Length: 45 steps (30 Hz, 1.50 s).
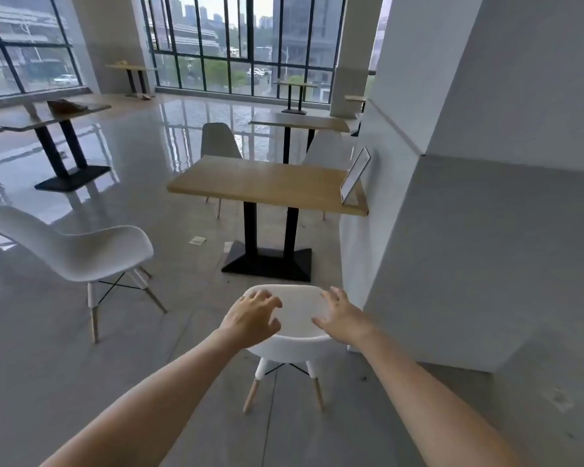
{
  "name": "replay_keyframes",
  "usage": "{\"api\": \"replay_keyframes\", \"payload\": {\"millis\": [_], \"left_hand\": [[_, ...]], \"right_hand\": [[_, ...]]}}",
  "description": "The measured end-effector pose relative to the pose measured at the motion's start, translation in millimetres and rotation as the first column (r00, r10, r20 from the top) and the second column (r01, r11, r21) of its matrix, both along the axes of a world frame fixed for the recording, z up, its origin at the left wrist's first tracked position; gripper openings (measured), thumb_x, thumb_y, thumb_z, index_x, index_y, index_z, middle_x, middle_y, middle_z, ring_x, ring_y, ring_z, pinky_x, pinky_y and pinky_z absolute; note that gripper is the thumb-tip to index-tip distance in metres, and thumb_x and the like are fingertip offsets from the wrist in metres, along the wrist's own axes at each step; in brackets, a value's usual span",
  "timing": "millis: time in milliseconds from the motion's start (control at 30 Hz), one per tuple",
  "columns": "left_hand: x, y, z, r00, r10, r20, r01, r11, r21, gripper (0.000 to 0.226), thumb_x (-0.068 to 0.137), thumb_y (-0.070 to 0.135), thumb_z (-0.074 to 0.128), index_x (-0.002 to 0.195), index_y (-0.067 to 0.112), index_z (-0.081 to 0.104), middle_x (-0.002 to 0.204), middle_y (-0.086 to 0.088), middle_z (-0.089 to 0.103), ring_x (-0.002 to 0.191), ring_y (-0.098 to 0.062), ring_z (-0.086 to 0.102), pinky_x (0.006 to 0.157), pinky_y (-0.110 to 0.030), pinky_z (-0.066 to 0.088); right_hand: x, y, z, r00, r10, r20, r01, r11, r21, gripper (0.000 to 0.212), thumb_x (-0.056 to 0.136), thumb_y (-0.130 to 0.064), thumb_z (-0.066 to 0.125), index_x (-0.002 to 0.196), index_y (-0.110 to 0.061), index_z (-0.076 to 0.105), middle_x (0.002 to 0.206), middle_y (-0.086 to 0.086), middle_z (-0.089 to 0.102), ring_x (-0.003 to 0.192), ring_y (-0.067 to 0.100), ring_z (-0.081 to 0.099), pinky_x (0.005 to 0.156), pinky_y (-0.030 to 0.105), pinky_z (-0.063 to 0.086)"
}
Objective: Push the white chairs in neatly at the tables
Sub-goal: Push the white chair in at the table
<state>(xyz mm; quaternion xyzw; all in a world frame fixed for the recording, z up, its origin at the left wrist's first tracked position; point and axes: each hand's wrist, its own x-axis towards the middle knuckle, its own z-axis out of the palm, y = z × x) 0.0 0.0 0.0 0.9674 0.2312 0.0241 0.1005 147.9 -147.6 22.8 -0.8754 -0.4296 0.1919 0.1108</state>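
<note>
left hand [252,318] and right hand [343,320] hover over the near chair [292,326], fingers spread, gripping nothing. an uneven push risks skewing it into the wall [452,247], missing the table [267,183].

No readable text anywhere. Tilted sign stand [355,174] on wooden counter [267,183] shows faint print, too blurred to read. Paper slip [197,241] on floor: illegible.

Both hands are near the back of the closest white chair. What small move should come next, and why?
Probably close the left hand and right hand on the white plastic chair: both hands spread open over its backrest, and it stands well short of the light wooden table.
</note>
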Motion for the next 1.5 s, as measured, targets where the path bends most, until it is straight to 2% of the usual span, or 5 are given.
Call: {"api": "replay_keyframes", "payload": {"millis": [533,933,1067,1233,1500], "left_hand": [[92.6,47.5,-124.5,0.863,0.449,-0.233,-0.494,0.648,-0.579,0.033,0.088,0.023,0.044,0.114,0.013,0.062,0.115,-0.003,0.065,0.095,-0.021,0.058,0.071,-0.026,0.041],[126.4,66.8,-203.4,0.283,0.831,-0.479,-0.474,-0.313,-0.823,0.059,0.072,0.021,0.057,0.127,0.006,0.046,0.115,-0.012,0.059,0.100,-0.033,0.061,0.091,-0.045,0.052],[145.0,72.6,-210.2,0.203,0.826,-0.526,-0.261,-0.472,-0.842,0.043,0.082,-0.003,0.047,0.122,0.013,0.047,0.107,-0.012,0.056,0.084,-0.030,0.056,0.070,-0.036,0.051],[171.9,103.0,-217.2,0.192,0.752,-0.631,-0.178,-0.606,-0.776,0.034,0.086,-0.007,0.047,0.118,0.007,0.048,0.090,-0.015,0.058,0.081,-0.032,0.058,0.083,-0.047,0.050],[201.7,143.7,-218.1,0.238,0.730,-0.640,-0.056,-0.648,-0.760,0.044,0.081,-0.013,0.043,0.120,0.006,0.050,0.087,-0.013,0.057,0.074,-0.028,0.056,0.062,-0.039,0.050]], "right_hand": [[95.5,60.2,-130.3,0.972,-0.131,-0.194,0.089,0.974,-0.208,0.064,0.093,-0.040,0.042,0.149,-0.016,0.026,0.156,0.003,0.022,0.135,0.025,0.039,0.103,0.035,0.036],[127.4,70.2,-216.8,0.906,-0.289,-0.309,0.207,0.940,-0.272,0.051,0.096,-0.029,0.042,0.142,-0.005,0.041,0.157,0.013,0.018,0.144,0.026,0.024,0.110,0.028,0.026],[133.6,78.5,-227.7,0.579,-0.569,-0.584,0.604,0.781,-0.162,0.081,0.089,-0.019,0.060,0.153,-0.005,0.010,0.161,0.007,0.006,0.147,0.023,0.018,0.112,0.029,0.022],[143.6,108.3,-226.5,-0.320,-0.333,-0.887,0.844,0.325,-0.427,0.048,0.085,0.001,0.062,0.132,-0.001,0.048,0.103,0.013,0.064,0.087,0.028,0.062,0.052,0.028,0.057],[165.2,156.4,-218.1,-0.414,-0.247,-0.876,0.861,0.208,-0.465,0.030,0.085,0.010,0.048,0.106,-0.010,0.053,0.089,0.012,0.061,0.079,0.029,0.059,0.042,0.029,0.055]]}}
